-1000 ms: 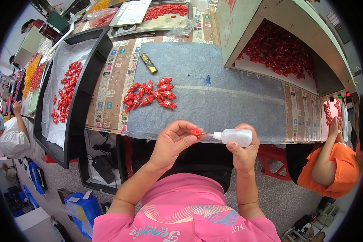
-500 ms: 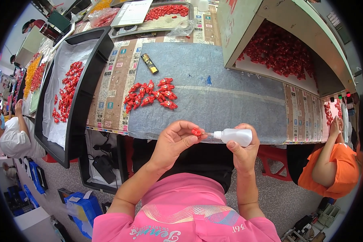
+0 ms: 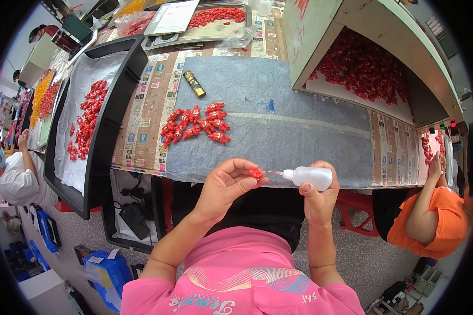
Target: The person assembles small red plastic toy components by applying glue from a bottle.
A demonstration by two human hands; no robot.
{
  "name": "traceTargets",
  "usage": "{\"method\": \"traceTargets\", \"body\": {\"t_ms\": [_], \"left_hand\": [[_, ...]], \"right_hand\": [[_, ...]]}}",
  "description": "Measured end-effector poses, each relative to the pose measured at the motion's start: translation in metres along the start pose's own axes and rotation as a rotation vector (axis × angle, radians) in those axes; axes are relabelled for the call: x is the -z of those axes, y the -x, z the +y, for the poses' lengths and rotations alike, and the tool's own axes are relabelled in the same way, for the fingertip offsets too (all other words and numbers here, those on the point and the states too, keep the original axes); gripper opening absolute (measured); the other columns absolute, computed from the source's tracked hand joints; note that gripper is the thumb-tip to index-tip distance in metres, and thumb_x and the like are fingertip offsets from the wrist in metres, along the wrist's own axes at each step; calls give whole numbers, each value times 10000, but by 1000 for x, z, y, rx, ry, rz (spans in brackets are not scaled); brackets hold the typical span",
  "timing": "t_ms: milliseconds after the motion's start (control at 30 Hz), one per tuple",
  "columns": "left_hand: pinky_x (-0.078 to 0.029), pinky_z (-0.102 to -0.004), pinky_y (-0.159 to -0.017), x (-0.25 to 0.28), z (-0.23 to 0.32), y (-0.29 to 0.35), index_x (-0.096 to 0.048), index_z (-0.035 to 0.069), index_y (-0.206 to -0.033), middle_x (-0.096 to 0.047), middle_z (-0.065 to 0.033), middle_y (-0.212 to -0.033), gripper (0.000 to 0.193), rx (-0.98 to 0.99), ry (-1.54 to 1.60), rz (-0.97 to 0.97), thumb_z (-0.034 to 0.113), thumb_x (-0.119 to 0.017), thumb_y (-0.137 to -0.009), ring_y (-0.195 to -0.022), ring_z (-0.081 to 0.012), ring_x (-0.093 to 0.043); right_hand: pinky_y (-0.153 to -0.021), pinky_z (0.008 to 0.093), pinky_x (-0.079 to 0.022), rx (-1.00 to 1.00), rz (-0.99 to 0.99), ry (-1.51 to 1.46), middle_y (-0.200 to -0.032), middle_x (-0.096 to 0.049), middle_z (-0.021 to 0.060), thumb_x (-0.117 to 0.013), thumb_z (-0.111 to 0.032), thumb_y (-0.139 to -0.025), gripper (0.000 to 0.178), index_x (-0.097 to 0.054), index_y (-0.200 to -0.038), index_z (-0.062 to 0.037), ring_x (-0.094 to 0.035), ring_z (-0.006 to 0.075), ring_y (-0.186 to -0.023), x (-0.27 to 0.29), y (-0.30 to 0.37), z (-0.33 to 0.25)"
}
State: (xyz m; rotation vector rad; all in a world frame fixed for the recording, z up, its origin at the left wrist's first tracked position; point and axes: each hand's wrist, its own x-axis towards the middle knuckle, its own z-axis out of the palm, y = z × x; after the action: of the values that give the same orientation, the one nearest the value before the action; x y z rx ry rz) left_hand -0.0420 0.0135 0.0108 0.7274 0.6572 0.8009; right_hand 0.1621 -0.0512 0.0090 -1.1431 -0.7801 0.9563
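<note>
At the table's near edge my left hand (image 3: 228, 185) pinches a small red figurine part (image 3: 255, 173) between thumb and fingers. My right hand (image 3: 321, 193) is closed round a white squeeze bottle (image 3: 312, 178) lying on its side. Its thin needle-like nozzle points left at the red part, with a small gap between tip and part. Beyond my left hand, a cluster of small red figurines (image 3: 193, 125) lies on the blue-grey cloth (image 3: 299, 147). A black and gold lighter-shaped thing (image 3: 194, 84) rests farther back on the cloth.
A black tray (image 3: 101, 126) lined with white paper holds red pieces at the left. A metal tray (image 3: 228, 29) of red pieces stands at the back. The pale box (image 3: 312, 39) at right holds many more. People sit at left and right, one in orange (image 3: 431, 220).
The squeeze bottle has moved slightly right with my right hand, so its nozzle tip has drawn back from the red part. My left hand has barely moved.
</note>
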Motion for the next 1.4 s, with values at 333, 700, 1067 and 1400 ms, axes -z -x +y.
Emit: {"method": "traceTargets", "body": {"t_ms": [333,700,1067,1400], "left_hand": [[-532,-342,-859,-3,1,5,-538,7,-1074,-633,-142,-1028,249,13,72,10,0,-635,-845,-952,-240,-644],[-528,-340,-865,-3,2,10,-554,14,-1019,-632,-111,-1007,232,-12,78,16,-3,-668,-817,-928,-208,-637],[-525,-343,-862,0,2,12,-556,18,-1016,-631,-107,-1006,217,-39,64,11,-17,-651,-824,-928,-210,-636],[-524,-335,-858,-1,0,14,-556,22,-1016,-632,-106,-1001,207,-33,56,21,-9,-646,-832,-928,-204,-635]], "right_hand": [[-795,255,-475,-22,-95,143,-980,-616,45,-764,-63,-745,356,-585,-1047,-6,-587,127,-906,-15,-45,-1],[-923,298,-424,145,-109,216,-1115,-619,74,-678,-43,-788,347,-585,-1122,-26,-577,159,-1034,-28,-77,5],[-798,372,-482,568,86,1021,-1020,-610,118,-593,8,-760,237,-656,-983,-45,-588,285,-920,49,-198,-16],[-803,424,-490,639,-93,1358,-1010,-605,150,-592,-19,-769,180,-677,-925,-47,-575,347,-949,50,-226,-9]]}}
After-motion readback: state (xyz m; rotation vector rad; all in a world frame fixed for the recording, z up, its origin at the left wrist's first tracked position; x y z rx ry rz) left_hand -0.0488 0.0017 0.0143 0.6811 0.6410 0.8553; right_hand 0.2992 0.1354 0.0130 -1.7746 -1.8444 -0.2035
